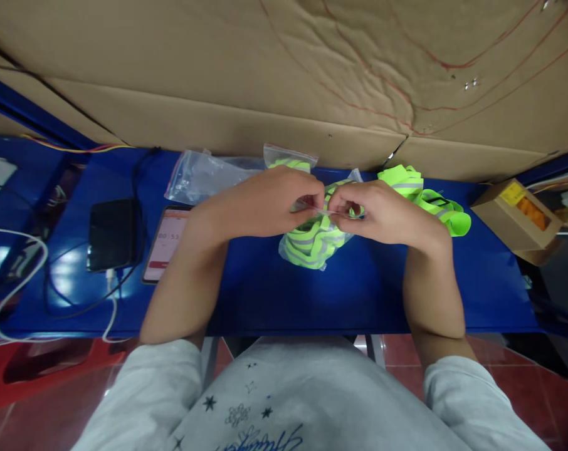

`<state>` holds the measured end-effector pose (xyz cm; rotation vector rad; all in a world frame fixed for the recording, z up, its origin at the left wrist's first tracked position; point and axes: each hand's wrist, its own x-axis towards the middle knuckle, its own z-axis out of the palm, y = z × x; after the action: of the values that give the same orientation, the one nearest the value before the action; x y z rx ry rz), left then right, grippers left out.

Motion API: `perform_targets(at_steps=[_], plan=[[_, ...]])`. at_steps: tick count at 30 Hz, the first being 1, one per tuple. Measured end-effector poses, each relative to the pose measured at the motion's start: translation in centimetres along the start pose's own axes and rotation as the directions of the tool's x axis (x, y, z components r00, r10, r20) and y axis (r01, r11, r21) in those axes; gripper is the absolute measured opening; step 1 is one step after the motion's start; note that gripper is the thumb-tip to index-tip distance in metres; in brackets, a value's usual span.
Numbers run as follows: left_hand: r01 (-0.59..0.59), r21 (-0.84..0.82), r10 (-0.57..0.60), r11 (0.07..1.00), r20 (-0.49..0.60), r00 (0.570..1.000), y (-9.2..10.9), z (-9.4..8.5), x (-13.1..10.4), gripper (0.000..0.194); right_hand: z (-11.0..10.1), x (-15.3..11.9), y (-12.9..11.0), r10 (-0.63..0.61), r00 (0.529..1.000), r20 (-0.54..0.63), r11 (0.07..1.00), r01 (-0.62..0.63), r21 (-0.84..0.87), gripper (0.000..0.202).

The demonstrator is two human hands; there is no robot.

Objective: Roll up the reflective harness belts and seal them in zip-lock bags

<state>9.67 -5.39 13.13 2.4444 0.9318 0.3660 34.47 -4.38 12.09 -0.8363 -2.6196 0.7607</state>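
Observation:
Both hands pinch the top edge of a clear plastic bag (304, 257) that holds folded neon-green straps with grey reflective stripes. My left hand (277, 199) grips that edge from the left, thumb and fingertips together. From the right, my right hand (372, 210) pinches it close by. Part of the bag is hidden beneath the fingers. Behind my left hand lies another bag (291, 156) with green material in it, beside clear plastic bags (204, 175). Loose neon-green reflective straps (409, 181) with a black buckle lie past my right hand.
On the blue table (284, 300), a phone (164, 241) showing a timer lies under my left forearm. A black device (111, 233) with cables (44, 263) is further left. A cardboard box (512, 216) stands at the right. A brown cardboard panel (194, 75) rises behind.

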Motion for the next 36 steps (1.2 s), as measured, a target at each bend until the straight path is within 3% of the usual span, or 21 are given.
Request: perform_targets(at_steps=[7, 11, 16, 19, 26, 32, 36], plan=[[0.005, 0.020, -0.004, 1.000, -0.057, 0.998, -0.1, 0.3, 0.2, 0.011, 0.3, 0.2, 0.3, -0.043, 0.999, -0.011, 0.996, 0.042, -0.077, 0.008], [0.058, 0.068, -0.054, 0.996, -0.065, 0.996, 0.0, 0.5, 0.4, 0.014, 0.2, 0.1, 0.2, 0.006, 1.000, -0.012, 0.999, -0.007, -0.034, 0.005], [0.099, 0.021, -0.099, 0.995, 0.014, 0.995, -1.2, -0.6, -0.6, 0.021, -0.6, -0.3, 0.1, 0.079, 0.995, 0.060, 0.997, -0.080, 0.009, 0.011], [0.158, 0.007, -0.158, 0.987, -0.025, 0.987, -2.0, -1.2, -1.1, 0.021, -1.0, -0.5, 0.1, 0.113, 0.991, 0.076, 0.993, -0.115, 0.014, 0.011], [0.082, 0.012, -0.080, 0.997, -0.146, 0.986, -1.3, -0.5, -0.2, 0.011, -0.5, -0.2, 0.5, 0.085, 0.996, 0.021, 0.996, -0.085, -0.017, 0.014], [0.069, -0.098, -0.077, 0.993, -0.081, 0.994, -1.1, -0.4, 0.2, 0.016, -0.7, -0.1, -0.1, 0.048, 0.997, -0.065, 0.999, -0.048, 0.000, 0.016], [0.069, -0.166, -0.082, 0.984, -0.069, 0.994, -1.1, -0.1, 0.2, 0.024, -0.8, -0.2, -0.3, 0.048, 0.997, -0.056, 0.999, -0.048, -0.007, 0.017]])
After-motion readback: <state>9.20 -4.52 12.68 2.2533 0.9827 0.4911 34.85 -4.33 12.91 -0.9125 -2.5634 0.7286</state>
